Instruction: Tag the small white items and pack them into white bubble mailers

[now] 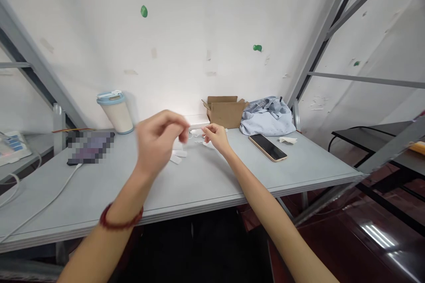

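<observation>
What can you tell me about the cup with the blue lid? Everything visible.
The cup has a cream-white body that tapers towards the bottom, a light-blue lid with a white piece on top, and a narrow blue band around its base. It looks smooth, possibly plastic. It stands on its base at the back of the grey table, near the white wall. The lid is on, hiding any contents. The left hand appears clear of it.
</observation>
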`<state>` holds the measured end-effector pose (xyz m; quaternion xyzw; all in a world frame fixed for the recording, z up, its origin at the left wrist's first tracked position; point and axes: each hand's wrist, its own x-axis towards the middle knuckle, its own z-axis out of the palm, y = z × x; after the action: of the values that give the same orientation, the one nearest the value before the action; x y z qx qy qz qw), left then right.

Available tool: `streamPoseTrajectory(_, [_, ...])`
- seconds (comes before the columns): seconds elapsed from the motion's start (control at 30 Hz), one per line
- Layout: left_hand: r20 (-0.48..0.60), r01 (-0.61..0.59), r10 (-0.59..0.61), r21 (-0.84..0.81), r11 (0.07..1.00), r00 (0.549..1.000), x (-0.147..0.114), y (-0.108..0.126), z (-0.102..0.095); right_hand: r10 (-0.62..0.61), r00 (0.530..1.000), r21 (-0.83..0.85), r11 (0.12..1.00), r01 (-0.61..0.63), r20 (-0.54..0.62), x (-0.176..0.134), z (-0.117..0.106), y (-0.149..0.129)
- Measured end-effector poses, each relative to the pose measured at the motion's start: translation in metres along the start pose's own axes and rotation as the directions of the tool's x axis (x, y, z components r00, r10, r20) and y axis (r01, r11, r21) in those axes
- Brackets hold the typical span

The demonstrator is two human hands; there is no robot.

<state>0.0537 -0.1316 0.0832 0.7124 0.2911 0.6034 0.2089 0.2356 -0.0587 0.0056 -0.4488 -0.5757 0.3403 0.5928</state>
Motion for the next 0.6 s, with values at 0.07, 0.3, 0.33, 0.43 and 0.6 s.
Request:
streamPoseTrajectory(0.07, [0.09,0.164,-0.18,0.168,0.972,0.979,0.019,-0.025,0.002,0.004,1.0,0.018,1.0,-0.004,0.002,0.001,0.001,0.002])
streamPoseTrajectory(0.3, [0.142,0.598,-0.612,0.128,0.791,0.778,0.022,-0.115,-0.007,0.019,0.999,0.05,0.999,-0.021,0.03,0.005,0.003,0.012])
streamPoseTrajectory(0.33, [0.165,0.63,-0.641,0.116,0.768,0.75,0.018,-0.117,-0.008,0.013,0.999,0.054,0.998,-0.015,0.041,0.005,0.003,0.013])
streamPoseTrajectory(0.43, [0.247,0.678,-0.672,0.074,0.731,0.698,0.009,-0.115,-0.009,0.001,0.996,0.033,0.999,-0.004,0.093,0.003,0.005,0.015])
streamPoseTrajectory(0.6, [0.286,0.679,-0.656,0.024,0.733,0.698,0.011,-0.118,-0.008,-0.029,0.986,-0.032,0.999,0.034,0.162,0.001,0.007,0.017])
